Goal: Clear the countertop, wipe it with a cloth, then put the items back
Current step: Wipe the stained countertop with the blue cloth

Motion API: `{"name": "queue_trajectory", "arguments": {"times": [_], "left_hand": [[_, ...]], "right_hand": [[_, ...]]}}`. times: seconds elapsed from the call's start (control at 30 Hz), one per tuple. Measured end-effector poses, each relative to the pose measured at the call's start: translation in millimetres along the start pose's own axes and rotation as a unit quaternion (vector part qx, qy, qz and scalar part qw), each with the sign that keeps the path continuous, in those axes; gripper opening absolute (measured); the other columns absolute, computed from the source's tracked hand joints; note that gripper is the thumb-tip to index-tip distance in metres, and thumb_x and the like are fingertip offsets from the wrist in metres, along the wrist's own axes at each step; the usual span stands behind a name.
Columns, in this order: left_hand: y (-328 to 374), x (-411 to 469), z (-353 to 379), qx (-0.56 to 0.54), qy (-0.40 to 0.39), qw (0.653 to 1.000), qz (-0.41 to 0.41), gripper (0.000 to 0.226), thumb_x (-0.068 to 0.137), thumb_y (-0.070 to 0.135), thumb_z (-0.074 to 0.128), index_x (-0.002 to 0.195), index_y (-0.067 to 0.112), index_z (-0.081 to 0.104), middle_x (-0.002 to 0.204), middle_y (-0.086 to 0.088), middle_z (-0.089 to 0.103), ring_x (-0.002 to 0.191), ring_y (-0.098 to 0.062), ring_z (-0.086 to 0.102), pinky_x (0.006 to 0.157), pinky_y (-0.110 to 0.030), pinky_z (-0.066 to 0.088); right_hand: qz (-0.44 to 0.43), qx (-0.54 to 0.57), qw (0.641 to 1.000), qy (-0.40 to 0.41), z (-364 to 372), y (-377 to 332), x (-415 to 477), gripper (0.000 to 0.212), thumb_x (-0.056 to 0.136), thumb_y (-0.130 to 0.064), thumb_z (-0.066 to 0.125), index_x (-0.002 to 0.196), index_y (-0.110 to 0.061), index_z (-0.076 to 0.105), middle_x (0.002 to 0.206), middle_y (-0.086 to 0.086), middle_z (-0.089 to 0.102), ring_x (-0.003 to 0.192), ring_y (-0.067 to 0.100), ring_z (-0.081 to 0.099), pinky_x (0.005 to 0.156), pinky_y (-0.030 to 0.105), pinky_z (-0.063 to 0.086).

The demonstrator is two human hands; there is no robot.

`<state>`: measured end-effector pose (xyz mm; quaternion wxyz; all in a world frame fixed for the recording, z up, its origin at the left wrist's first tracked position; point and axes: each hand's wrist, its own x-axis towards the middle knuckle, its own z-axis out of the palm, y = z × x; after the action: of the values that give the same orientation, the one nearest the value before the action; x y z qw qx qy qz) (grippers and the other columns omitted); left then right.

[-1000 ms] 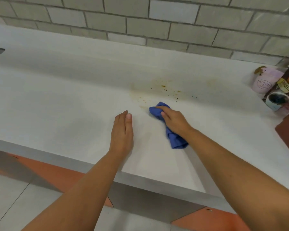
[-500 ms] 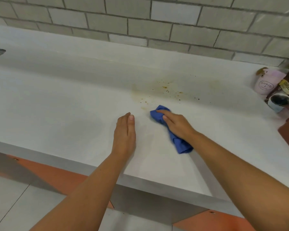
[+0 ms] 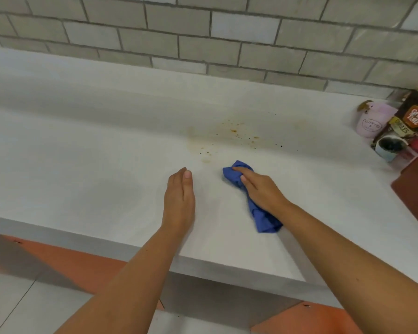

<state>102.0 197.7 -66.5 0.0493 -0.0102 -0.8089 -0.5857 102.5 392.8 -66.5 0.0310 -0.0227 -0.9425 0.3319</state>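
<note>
One blue cloth point(image 3: 266, 220) lies on the white surface point(image 3: 82, 165), just near of the brown specks point(image 3: 232, 136). The right hand point(image 3: 258, 189) presses on it, grip flat with straight fingers. The left hand point(image 3: 179, 196) rests flat to its left, grip unclenched. Far right stand one pink cup point(image 3: 372, 121) and one white mug point(image 3: 389, 147).

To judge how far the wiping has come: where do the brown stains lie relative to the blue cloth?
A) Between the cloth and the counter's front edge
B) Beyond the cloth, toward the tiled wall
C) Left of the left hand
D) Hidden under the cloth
B: the brown stains lie on the countertop past the blue cloth, on the wall side, and the right hand presses the cloth short of them.
</note>
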Motion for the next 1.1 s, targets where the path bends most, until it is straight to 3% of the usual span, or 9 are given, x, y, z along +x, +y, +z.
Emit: {"name": "queue_trajectory", "arguments": {"times": [0.17,0.27,0.37,0.5,0.73,0.83,0.97,1.03,1.1], "left_hand": [[-3,1,1,-0.004,-0.004,1.000,0.007,0.047,0.100,0.037,0.024,0.136,0.013,0.043,0.136,0.000,0.046,0.128,-0.013,0.040,0.104,-0.021,0.027],[-5,4,1,-0.014,0.000,1.000,0.009,0.047,0.100,0.038,0.024,0.136,0.014,0.043,0.136,0.000,0.047,0.128,-0.013,0.041,0.107,-0.023,0.028],[-6,6,3,-0.026,0.002,1.000,0.011,0.047,0.100,0.038,0.024,0.136,0.014,0.043,0.137,0.001,0.046,0.128,-0.011,0.040,0.104,-0.020,0.027],[-5,6,-1,-0.063,0.001,0.998,0.010,0.045,0.101,0.037,0.024,0.137,0.016,0.043,0.137,0.004,0.045,0.123,-0.005,0.039,0.101,-0.017,0.025],[8,26,-54,-0.160,0.011,0.987,0.001,0.049,0.101,0.042,0.019,0.137,0.019,0.044,0.141,0.004,0.045,0.129,-0.009,0.041,0.108,-0.026,0.027],[13,30,-76,-0.149,-0.009,0.989,-0.002,0.052,0.100,0.047,0.016,0.136,0.022,0.045,0.141,0.007,0.045,0.129,-0.008,0.041,0.102,-0.024,0.026],[2,16,-89,-0.110,-0.035,0.993,-0.008,0.053,0.099,0.048,0.016,0.137,0.023,0.043,0.143,0.008,0.042,0.132,-0.008,0.037,0.103,-0.027,0.025],[-5,10,-91,-0.080,-0.050,0.996,-0.005,0.052,0.099,0.048,0.019,0.139,0.023,0.042,0.144,0.006,0.040,0.133,-0.011,0.036,0.110,-0.031,0.025],[-11,4,-90,-0.049,-0.077,0.996,-0.006,0.051,0.099,0.047,0.025,0.140,0.021,0.040,0.145,0.005,0.040,0.133,-0.012,0.037,0.114,-0.034,0.025]], "right_hand": [[0.083,0.126,0.980,0.133,-60,48,30,0.034,0.101,-0.012,0.036,0.130,-0.006,0.052,0.126,0.007,0.056,0.111,0.014,0.048,0.074,-0.003,0.037],[0.140,0.058,0.968,0.199,-77,81,37,0.037,0.101,-0.016,0.034,0.134,-0.010,0.049,0.133,0.012,0.053,0.120,0.024,0.048,0.095,0.020,0.035],[0.197,-0.095,0.967,0.134,-62,77,41,0.042,0.102,-0.018,0.028,0.142,-0.010,0.037,0.140,0.018,0.046,0.124,0.036,0.045,0.097,0.034,0.035],[0.095,-0.139,0.983,0.069,-4,11,33,0.046,0.101,-0.021,0.032,0.146,-0.010,0.028,0.151,0.011,0.031,0.137,0.027,0.032,0.108,0.033,0.027],[-0.112,-0.010,0.992,-0.065,82,-96,-53,0.039,0.097,-0.006,0.042,0.134,-0.011,0.049,0.139,0.008,0.049,0.128,0.023,0.045,0.102,0.017,0.026],[-0.118,0.113,0.976,-0.141,62,-114,-89,0.034,0.098,-0.006,0.042,0.128,-0.010,0.056,0.132,0.003,0.057,0.118,0.010,0.051,0.094,0.002,0.030],[-0.016,0.181,0.981,0.065,-18,-65,-76,0.031,0.097,-0.009,0.044,0.126,-0.008,0.056,0.123,0.003,0.059,0.109,0.009,0.052,0.087,0.000,0.037],[0.065,0.135,0.979,0.140,-49,-16,-63,0.029,0.096,-0.019,0.048,0.123,-0.016,0.059,0.124,0.002,0.059,0.113,0.013,0.052,0.098,0.015,0.039],[0.151,0.082,0.977,0.124,-54,21,-54,0.029,0.090,-0.038,0.047,0.111,-0.026,0.062,0.125,0.005,0.056,0.119,0.019,0.048,0.106,0.036,0.036]]}}
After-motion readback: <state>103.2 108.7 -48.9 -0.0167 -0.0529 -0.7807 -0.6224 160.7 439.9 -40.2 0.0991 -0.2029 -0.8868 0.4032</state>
